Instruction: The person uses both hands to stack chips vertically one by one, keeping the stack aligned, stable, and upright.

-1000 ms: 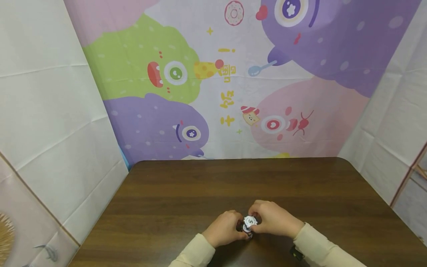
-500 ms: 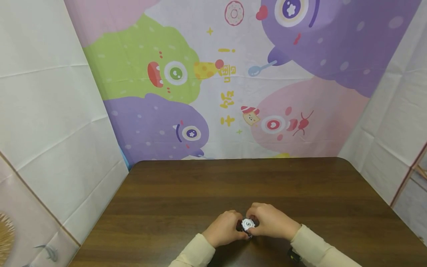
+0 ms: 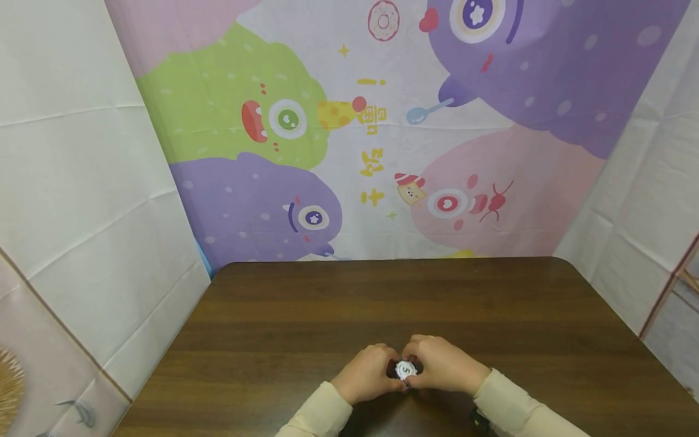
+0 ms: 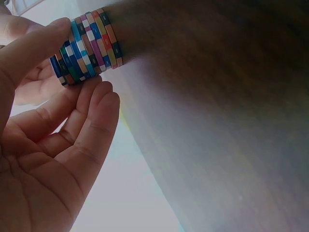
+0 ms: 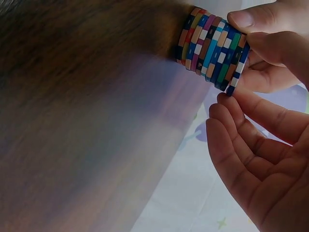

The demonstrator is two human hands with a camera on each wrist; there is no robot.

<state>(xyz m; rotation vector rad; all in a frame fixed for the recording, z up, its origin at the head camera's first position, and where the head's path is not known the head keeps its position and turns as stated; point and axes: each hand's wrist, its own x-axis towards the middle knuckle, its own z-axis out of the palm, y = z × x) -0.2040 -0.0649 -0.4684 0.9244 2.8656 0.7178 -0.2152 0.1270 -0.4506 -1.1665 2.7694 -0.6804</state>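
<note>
A stack of multicoloured poker chips (image 4: 89,46) stands on the brown table between my two hands, its edges banded blue, red, yellow, purple and green. Thumb and fingers of my left hand (image 3: 367,374) hold the stack from the left. From the other side, my right hand (image 3: 446,364) pinches the top poker chip (image 3: 406,369), whose white face bears a 5. In the right wrist view this chip's blue-and-white edge (image 5: 237,72) lies against the stack's end, slightly out of line with it. Fingers hide part of the stack.
The wooden table (image 3: 306,303) stretches away to a cartoon-printed backdrop (image 3: 377,139). Pale cloth walls (image 3: 98,182) rise on both sides. A dark strap (image 3: 480,420) shows under the right sleeve.
My right hand has moved left and slightly toward me, bringing the white 5 chip from above and beside the stack to over its top. The left hand has stayed in place.
</note>
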